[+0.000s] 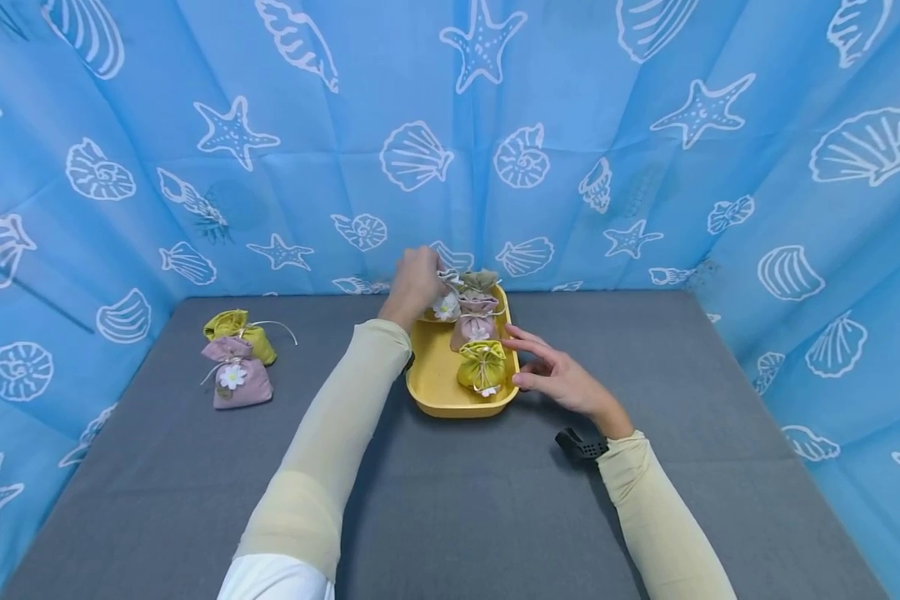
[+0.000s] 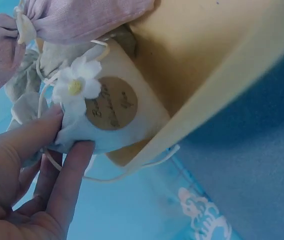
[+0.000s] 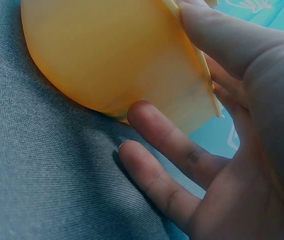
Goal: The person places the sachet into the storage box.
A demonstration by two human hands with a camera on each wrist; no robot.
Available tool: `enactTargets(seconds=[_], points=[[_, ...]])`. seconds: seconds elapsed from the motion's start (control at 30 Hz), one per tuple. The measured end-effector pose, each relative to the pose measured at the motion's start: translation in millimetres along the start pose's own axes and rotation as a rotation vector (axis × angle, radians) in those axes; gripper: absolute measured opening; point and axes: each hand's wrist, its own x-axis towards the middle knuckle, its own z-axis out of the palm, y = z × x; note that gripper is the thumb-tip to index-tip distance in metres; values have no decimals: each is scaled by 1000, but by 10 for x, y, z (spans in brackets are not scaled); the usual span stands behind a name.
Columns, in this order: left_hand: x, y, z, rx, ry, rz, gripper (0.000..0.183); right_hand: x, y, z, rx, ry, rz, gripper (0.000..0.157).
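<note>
Left hand [image 1: 414, 287] pinches the white bag [image 2: 112, 112], at its fingertips inside the tray [image 1: 435, 367], apparently settling it, while the right hand [image 1: 562, 379], fingers parted, touches the tray; easing the pinch seems called for.

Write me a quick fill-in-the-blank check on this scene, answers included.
1. The left hand pinches a white pouch bearing a white, yellow-centred ____.
2. The tray is coloured ____.
3. Outside the tray lie ____ pouches.
4. The blue curtain shows white shells and ____.

Missing words: flower; yellow; two; starfish.
</note>
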Motion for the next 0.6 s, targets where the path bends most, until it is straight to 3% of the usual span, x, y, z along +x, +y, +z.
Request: enactTargets(seconds=[0.17,0.3,0.4,0.6], points=[[27,-31,45,27,28,-19,14,3,9,-9,-2,-8,-3,56],[43,-73,87,14,14,-29,42,0,15,-3,-6,2,9,56],[41,-98,107,10,-4,-42,50,-4,18,2,-8,4,16,56],[38,-108,119,65,25,-32,35,0,4,-1,-17,9,24,56]])
